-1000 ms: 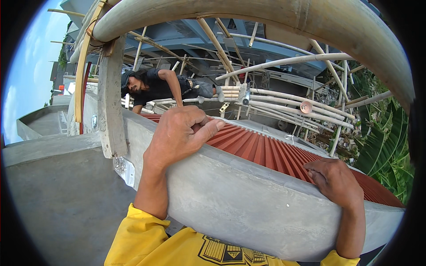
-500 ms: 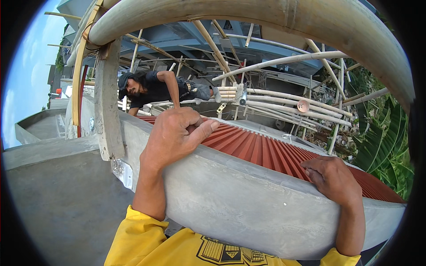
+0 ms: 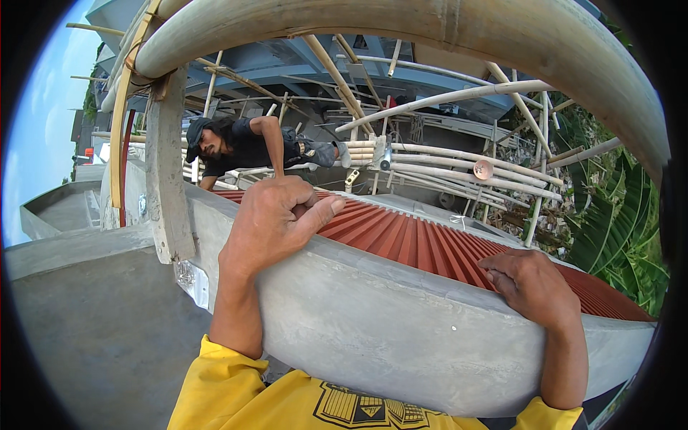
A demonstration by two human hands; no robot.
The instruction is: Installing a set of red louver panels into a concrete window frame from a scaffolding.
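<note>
Both hands are on the top of a grey concrete wall (image 3: pixel 401 337) that curves across the view, and the work in hand looks like steadying the body against it while looking over. To do that well, I judge the weight should sit through the palms on the flat top of the wall rather than on the fingertips, with both hands planted before leaning further — the far side drops to a lower roof.

The left hand (image 3: pixel 276 222) rests on the wall's top edge with its fingers curled loosely into a half-closed fist and the thumb stretched out along the edge toward the right; it grips nothing, only presses on the concrete. The right hand (image 3: pixel 534 287), further right along the same edge, lies flatter, its fingers bent over the far lip of the wall. It too holds no object.

Just beyond the wall lies a red ribbed roof sheet (image 3: pixel 430 244). Past that, another person in dark clothes (image 3: pixel 251 147) leans among bamboo scaffold poles (image 3: pixel 459 161). A thick bamboo pole (image 3: pixel 430 29) arches above the wall, and an upright wooden post (image 3: pixel 168 165) stands at the wall's left end. Yellow sleeves (image 3: pixel 236 387) show below the wall.
</note>
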